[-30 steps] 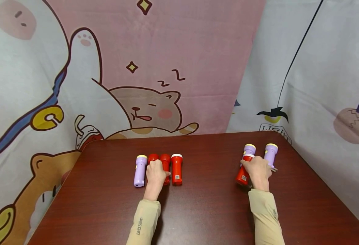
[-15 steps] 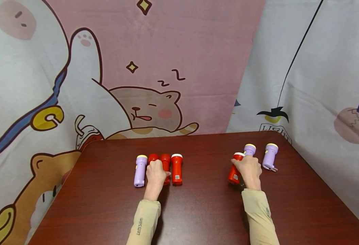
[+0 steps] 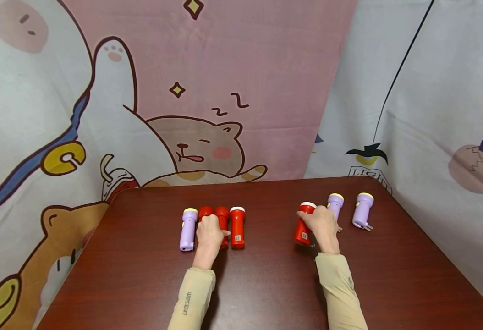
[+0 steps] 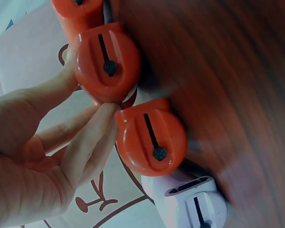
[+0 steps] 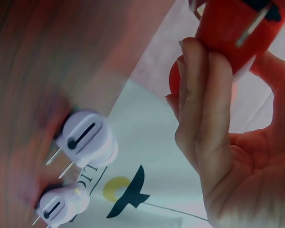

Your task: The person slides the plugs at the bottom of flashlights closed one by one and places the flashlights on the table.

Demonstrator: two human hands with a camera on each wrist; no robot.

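Observation:
My left hand (image 3: 210, 234) grips the middle red flashlight (image 4: 109, 61) of a row on the table. Left of it lie another red flashlight (image 4: 152, 137) and a lavender flashlight (image 3: 189, 230); on its right lies a white-rimmed red flashlight (image 3: 237, 228). My right hand (image 3: 323, 225) holds a different white-rimmed red flashlight (image 3: 303, 229), slightly tilted, thumb on one side and fingers on the other. A metal prong shows at its end in the right wrist view. Just right of this hand lies a lavender flashlight (image 3: 335, 204), partly hidden by it.
A second lavender flashlight (image 3: 363, 211) lies farther right, its plug prongs sticking out. The brown table (image 3: 266, 284) meets a cartoon-printed cloth (image 3: 287, 91) along its back edge. Bare tabletop lies between the two hands.
My right hand has moved left with the red flashlight, away from the lavender pair, which now shows more fully. The left hand keeps its place on the row.

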